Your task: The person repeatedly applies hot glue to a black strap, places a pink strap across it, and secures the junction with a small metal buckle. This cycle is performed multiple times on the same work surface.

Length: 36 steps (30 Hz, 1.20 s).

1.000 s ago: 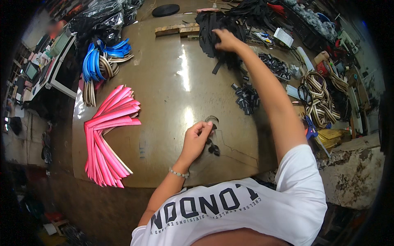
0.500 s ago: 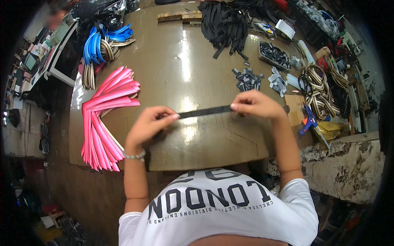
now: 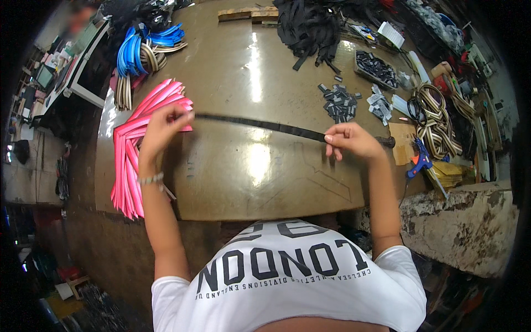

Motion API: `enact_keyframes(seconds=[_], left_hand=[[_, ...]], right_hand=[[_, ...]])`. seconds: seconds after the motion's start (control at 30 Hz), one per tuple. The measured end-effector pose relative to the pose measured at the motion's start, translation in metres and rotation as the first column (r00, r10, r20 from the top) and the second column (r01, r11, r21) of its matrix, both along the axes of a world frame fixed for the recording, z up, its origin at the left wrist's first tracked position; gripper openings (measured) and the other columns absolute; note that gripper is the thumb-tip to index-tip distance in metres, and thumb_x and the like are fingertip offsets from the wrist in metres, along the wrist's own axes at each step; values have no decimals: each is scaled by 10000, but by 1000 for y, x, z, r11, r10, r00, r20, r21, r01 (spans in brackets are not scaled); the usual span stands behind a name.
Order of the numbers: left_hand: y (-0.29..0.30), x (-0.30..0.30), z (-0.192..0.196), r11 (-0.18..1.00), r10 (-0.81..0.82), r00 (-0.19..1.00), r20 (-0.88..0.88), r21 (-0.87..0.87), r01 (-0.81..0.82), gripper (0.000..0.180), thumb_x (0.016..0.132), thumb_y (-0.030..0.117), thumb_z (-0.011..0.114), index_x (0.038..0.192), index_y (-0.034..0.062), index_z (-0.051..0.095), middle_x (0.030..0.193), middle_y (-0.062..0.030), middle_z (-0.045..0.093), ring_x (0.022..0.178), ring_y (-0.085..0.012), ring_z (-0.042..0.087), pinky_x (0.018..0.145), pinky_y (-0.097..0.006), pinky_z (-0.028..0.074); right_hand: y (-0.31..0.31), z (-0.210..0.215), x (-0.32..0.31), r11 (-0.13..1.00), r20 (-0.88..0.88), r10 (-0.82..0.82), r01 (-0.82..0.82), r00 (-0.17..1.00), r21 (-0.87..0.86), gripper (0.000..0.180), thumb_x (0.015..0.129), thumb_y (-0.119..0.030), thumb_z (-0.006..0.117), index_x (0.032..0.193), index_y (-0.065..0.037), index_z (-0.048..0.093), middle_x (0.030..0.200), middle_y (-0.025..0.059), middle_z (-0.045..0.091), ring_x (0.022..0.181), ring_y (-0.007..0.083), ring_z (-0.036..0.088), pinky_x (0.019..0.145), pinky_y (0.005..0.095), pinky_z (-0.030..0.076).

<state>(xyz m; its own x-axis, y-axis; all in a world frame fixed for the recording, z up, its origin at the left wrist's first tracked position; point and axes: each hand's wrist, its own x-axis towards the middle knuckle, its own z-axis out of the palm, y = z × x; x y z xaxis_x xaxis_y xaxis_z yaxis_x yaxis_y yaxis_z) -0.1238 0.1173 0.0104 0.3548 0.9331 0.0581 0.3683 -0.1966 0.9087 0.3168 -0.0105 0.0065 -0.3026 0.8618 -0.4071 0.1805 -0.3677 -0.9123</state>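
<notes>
The person's two hands are spanning a narrow black strap across the middle of the frame, over the brown table. The left hand, at left of centre and in front of the pink strips, is pinching one end between thumb and fingers, though blur is hiding the exact grip. The right hand, at right of centre, is pinching the other part between thumb and forefinger, its lower fingers hanging loose beneath. Handling this well, in my judgement, is a matter of keeping an even, gentle pull from both sides, so that the band is staying flat and straight without being overstretched, and of gripping right at the edges so that a twist is showing at once. Keeping the left fingers clear of the pink strips is also worth minding, since they are lying just behind and below that hand. The strap's long axis is running mostly sideways, sloping gently down from the left hand toward the right, with one end pointing left and slightly up, the other right and slightly down. Whether a tail is extending past either grip, I cannot tell.
</notes>
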Motion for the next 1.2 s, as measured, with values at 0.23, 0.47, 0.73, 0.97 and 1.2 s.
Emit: enact_keyframes(seconds=[0.23,0.47,0.73,0.97,1.2], left_hand=[[69,120,-3,316,495,836,-239,945,83,300,882,327,691,1066,91,678,825,-126,678,895,-300,635,766,-403,494],[-102,139,-14,975,-16,991,-132,-222,-14,334,938,309,675,900,-22,686,724,-28,637,676,-70,534,606,-248,438],[-131,124,-31,923,-27,970,243,-367,117,229,939,211,679,896,-13,691,761,33,608,699,-45,503,631,-223,416],[-164,112,-19,961,-269,951,-151,-105,255,234,942,204,612,892,-18,666,747,-146,601,643,-302,545,641,-392,461],[-186,115,-26,950,-208,914,-347,152,274,170,853,217,719,841,51,687,973,-57,589,1074,-296,481,956,-438,353]], right_hand=[[-39,-33,-107,896,-411,-444,382,796,-228,213,1008,-225,564,1032,-13,565,953,161,697,672,158,664,633,263,567],[-45,-53,-137,847,-609,-529,413,591,-336,306,1015,-170,536,1235,40,558,1180,113,635,1070,189,618,942,355,518],[-33,-45,-134,947,-705,-318,185,633,-261,234,995,-212,586,1140,-32,626,1060,41,666,978,108,629,820,276,518],[43,-21,-88,973,-420,51,-140,906,-184,148,913,-164,706,1017,-63,676,799,-45,622,583,20,484,503,167,383],[160,-41,-64,914,230,-44,-54,972,402,261,859,-251,765,945,-10,710,813,1,644,687,89,559,640,249,462]])
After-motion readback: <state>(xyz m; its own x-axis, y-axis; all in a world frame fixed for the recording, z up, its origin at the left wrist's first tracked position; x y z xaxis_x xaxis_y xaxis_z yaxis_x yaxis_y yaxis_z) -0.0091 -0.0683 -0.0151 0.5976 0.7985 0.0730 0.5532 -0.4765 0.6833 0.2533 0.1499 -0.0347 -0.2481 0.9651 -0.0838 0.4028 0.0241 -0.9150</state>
